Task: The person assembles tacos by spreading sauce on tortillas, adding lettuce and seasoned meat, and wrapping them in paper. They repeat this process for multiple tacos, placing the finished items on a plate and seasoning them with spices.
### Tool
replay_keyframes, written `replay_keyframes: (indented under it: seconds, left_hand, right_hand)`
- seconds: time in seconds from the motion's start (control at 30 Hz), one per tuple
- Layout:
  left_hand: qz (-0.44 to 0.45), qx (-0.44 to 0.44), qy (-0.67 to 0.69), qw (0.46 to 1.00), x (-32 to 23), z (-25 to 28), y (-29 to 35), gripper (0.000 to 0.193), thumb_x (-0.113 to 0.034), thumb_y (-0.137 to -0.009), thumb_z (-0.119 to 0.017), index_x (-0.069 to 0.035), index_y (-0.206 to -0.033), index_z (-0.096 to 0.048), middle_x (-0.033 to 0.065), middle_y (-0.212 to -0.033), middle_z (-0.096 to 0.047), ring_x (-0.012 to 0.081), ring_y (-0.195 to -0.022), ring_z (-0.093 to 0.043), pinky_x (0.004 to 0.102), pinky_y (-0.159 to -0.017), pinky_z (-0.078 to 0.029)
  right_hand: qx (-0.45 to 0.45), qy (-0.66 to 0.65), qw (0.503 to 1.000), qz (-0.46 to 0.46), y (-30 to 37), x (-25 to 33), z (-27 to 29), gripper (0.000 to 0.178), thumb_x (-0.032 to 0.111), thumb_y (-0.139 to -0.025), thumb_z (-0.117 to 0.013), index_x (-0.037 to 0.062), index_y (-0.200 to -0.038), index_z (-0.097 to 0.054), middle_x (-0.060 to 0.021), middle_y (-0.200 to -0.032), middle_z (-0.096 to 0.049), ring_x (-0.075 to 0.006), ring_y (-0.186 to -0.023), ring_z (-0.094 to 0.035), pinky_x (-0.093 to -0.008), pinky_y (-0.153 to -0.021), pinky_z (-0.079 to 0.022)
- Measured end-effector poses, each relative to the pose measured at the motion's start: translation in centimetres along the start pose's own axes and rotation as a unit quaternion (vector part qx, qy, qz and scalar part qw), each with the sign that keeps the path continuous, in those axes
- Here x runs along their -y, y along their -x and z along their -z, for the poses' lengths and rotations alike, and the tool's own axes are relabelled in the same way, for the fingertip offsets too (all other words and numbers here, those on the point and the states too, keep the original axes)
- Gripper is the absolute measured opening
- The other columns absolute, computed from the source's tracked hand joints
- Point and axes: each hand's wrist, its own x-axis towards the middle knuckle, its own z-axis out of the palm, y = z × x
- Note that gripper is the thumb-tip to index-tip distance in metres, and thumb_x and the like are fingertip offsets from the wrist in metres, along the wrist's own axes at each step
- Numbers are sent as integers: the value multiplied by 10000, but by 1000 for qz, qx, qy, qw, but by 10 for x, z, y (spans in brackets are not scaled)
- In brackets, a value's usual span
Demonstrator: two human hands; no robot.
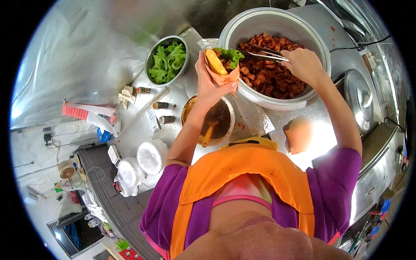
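Note:
My left hand (204, 82) is wrapped around a filled bun (215, 63) in a brownish paper sleeve (225, 79), held upright at the left rim of a large metal pot (320, 47). Green lettuce (234, 57) and dark meat pieces stick out of its open top. My right hand (304, 66) grips metal tongs (266, 55) above the pot, their tips pointing left toward the bun's filling. Whether the tips pinch any meat I cannot tell. Reddish-brown chopped meat (271, 80) lies in the pot.
Left of the bun stands a bowl (186, 65) of lettuce leaves. Below my left forearm is a bowl of brown sauce (219, 113) with an orange-handled utensil (209, 132). Small jars (160, 105), white plastic-wrapped stacks (151, 157), brown paper sleeves (294, 141) and a metal lid (359, 102) surround it.

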Motion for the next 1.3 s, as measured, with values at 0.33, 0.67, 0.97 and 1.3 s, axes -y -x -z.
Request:
replay_keyframes:
  seconds: [0.33, 0.67, 0.97, 1.3]
  left_hand:
    - [26, 4, -33, 999, -2, 4, 0, 1152, -54, -652, -843, 8, -1505, -71, 176, -1447, -334, 254, -1307, -432, 389, -1050, -431]
    - [0, -62, 43, 997, -24, 8, -7, 1219, -172, -580, -884, 71, -1491, -111, 175, -1412, -316, 268, -1340, -365, 366, -1110, -328]
    - [-60, 2, 39, 997, -55, -2, -43, 1242, -114, -600, -882, 6, -1516, -52, 188, -1464, -316, 277, -1354, -378, 388, -1103, -362]
    - [-71, 40, 15, 997, -61, -23, -59, 1328, -191, -558, -908, 30, -1512, -11, 201, -1455, -273, 298, -1354, -356, 388, -1123, -324]
  right_hand:
    - [-7, -63, 998, -2, 8, -12, 2, 274, 285, -875, -637, 94, -1065, -684, -152, -894, -697, -349, -872, -663, -451, -772, -519]
    - [-42, -429, 893, -125, 88, -56, 37, 352, 227, -947, -634, 89, -1270, -639, 50, -646, -514, -4, -517, -432, -182, -438, -332]
    - [-91, -462, 881, -44, 126, -37, 102, 407, 282, -942, -648, 60, -1282, -619, 34, -660, -546, -13, -506, -457, -173, -442, -359]
    - [-40, -431, 896, -99, 126, -11, 117, 381, 233, -916, -674, 64, -1256, -640, 22, -626, -552, -27, -506, -462, -200, -457, -375]
